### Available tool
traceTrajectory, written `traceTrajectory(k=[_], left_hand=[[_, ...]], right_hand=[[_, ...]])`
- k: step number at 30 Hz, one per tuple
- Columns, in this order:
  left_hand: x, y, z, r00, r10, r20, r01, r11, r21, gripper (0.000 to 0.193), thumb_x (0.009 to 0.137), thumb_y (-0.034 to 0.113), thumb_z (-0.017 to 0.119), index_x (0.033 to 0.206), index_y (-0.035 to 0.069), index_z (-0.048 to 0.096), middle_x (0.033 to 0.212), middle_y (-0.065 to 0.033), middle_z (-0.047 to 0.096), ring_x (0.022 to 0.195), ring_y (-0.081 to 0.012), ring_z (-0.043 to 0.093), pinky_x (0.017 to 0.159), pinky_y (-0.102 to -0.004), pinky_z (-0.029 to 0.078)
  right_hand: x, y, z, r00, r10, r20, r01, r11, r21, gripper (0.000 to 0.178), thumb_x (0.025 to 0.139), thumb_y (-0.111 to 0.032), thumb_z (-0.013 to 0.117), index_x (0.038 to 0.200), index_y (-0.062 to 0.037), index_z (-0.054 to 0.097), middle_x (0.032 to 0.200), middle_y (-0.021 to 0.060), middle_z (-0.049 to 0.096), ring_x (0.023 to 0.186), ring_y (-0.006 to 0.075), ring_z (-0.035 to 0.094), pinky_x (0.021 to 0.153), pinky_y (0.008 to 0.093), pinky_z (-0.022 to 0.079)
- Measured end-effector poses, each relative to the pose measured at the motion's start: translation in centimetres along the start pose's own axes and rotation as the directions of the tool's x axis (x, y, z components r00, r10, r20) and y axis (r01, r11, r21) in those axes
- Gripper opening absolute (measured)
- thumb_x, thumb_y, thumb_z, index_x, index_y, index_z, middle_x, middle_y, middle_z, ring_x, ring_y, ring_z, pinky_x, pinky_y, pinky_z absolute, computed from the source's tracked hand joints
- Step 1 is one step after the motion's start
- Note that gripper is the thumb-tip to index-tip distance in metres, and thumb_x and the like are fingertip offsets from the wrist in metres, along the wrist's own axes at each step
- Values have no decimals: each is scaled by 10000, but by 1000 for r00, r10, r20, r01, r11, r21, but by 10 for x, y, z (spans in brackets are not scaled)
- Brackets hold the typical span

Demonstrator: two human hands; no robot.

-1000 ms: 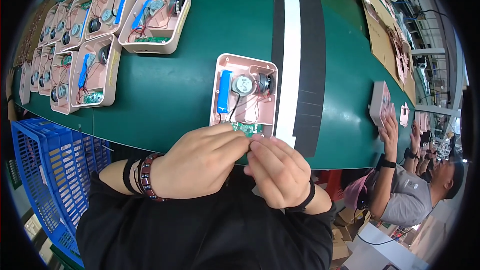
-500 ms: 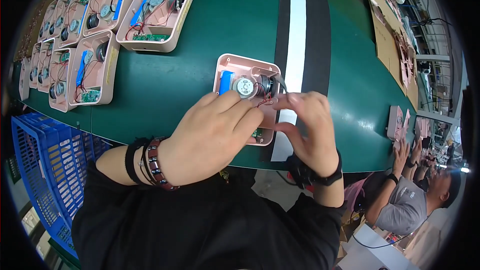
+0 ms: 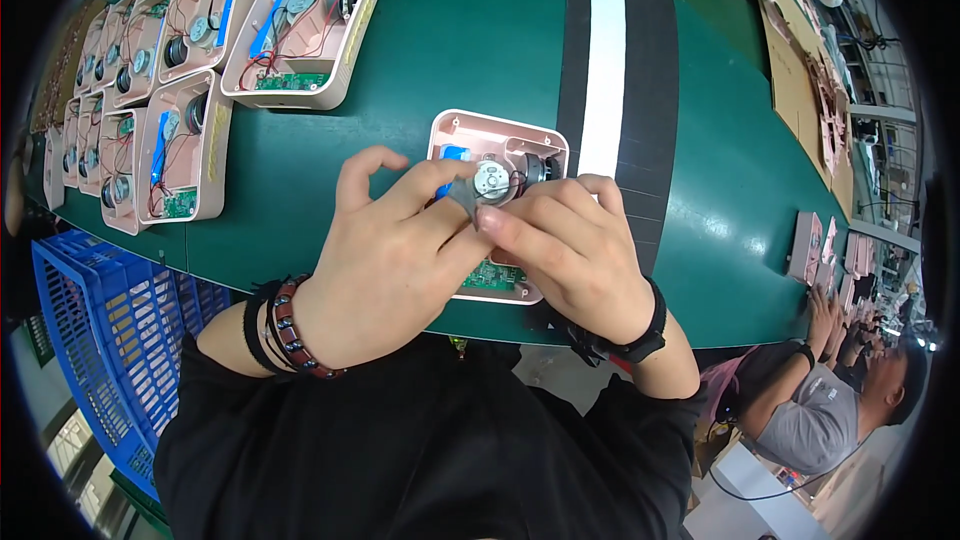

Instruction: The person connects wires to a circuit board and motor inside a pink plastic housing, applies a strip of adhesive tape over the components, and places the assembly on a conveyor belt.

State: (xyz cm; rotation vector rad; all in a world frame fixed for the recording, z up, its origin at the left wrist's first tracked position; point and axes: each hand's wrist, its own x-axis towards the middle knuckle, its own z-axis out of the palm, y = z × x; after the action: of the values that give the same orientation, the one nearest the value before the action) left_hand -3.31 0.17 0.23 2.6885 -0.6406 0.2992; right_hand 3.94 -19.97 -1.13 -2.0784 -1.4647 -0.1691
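Note:
A pink plastic housing [image 3: 447,128] lies in front of me, with a round silver motor [image 3: 491,180], a black round speaker [image 3: 537,169], a blue block [image 3: 455,154] and a green circuit board [image 3: 492,278] inside. Over its middle, a small dark grey strip [image 3: 464,196] is caught between my fingertips. My left hand [image 3: 398,245] pinches its upper end beside the motor, index finger raised. With thumb and fingers together, my right hand [image 3: 575,250] grips the lower end. Both hands cover the housing's centre and part of the wires.
Several similar pink housings [image 3: 300,35] with parts inside stand at the far left. A black mat [image 3: 648,90] with a white strip [image 3: 604,70] lies right of my work. A blue basket [image 3: 110,340] is at lower left. Co-workers sit at the right, near cardboard [image 3: 790,90].
My right hand has moved left from the housing's right side, bringing the dark strip over the motor. My left fingers have lifted from the wires and met it there.

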Motion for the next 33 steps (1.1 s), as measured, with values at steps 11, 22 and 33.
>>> traceTrajectory(k=[11,22,33], left_hand=[[3,-3,1,995,-74,68,83,986,-142,138,812,119,671,947,96,655,943,-24,654,1085,-194,578,1003,-508,272],[5,-5,0,997,-68,34,74,979,-192,48,802,104,665,816,111,619,874,0,645,1011,-152,596,999,-515,272],[6,-8,1,997,-66,35,73,966,-247,65,825,82,666,795,107,613,808,16,648,1032,-164,619,991,-513,275]], right_hand=[[-2,-5,2,991,123,43,-125,991,45,702,705,-4,779,1343,-129,513,787,-5,593,715,177,575,716,324,385],[-6,-7,-2,946,323,-9,-300,890,343,294,781,-44,744,1048,-87,628,887,35,603,799,195,573,766,327,411],[1,-17,-3,872,477,108,-485,818,310,129,797,-38,719,864,-47,610,975,70,605,866,218,561,800,322,420]])
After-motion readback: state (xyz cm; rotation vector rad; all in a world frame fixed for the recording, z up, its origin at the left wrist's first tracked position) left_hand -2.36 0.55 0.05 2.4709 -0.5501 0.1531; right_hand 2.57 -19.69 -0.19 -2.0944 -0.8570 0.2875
